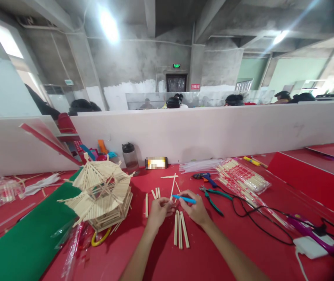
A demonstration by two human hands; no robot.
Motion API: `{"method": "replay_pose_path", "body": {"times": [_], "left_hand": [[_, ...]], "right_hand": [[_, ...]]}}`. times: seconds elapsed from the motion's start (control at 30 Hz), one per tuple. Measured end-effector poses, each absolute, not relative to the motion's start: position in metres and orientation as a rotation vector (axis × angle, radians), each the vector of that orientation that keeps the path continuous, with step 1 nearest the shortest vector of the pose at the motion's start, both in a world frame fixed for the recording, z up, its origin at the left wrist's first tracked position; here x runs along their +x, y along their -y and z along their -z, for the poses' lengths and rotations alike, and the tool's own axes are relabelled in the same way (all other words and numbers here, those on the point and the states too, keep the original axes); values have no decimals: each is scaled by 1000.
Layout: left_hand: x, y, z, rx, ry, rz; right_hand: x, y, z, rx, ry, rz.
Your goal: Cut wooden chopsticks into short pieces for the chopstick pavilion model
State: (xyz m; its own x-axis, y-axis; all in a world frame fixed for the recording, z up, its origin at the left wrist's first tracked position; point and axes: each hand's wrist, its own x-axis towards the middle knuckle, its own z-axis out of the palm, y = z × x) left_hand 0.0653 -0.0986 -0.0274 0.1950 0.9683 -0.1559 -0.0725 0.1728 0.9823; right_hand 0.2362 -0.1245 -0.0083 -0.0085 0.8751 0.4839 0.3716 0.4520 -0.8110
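My right hand [195, 210] is closed round a blue pen [184, 199] whose tip points left. My left hand [158, 212] pinches a thin wooden stick [172, 187] that stands slanted between the two hands. Below them a few cut wooden sticks [181, 229] lie side by side on the red table [202, 253]. More short sticks [156, 193] lie just beyond my left hand. A pagoda-like model of wooden sticks [104, 193] stands to the left, partly on a green sheet [29, 238].
Green-handled pliers [213, 195] and a glue gun [203, 177] lie right of my hands, with packs of chopsticks [241, 177], a black cable [260, 222] and a white power adapter [310, 246]. A bottle [130, 156] stands by the white partition [213, 128]; other people sit beyond it.
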Motion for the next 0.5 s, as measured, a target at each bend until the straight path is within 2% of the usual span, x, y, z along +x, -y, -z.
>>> {"method": "replay_pose_path", "body": {"times": [0.5], "left_hand": [[65,98,27,1119,-1081,-993]], "right_hand": [[237,125,8,-1116,1603,-575]]}}
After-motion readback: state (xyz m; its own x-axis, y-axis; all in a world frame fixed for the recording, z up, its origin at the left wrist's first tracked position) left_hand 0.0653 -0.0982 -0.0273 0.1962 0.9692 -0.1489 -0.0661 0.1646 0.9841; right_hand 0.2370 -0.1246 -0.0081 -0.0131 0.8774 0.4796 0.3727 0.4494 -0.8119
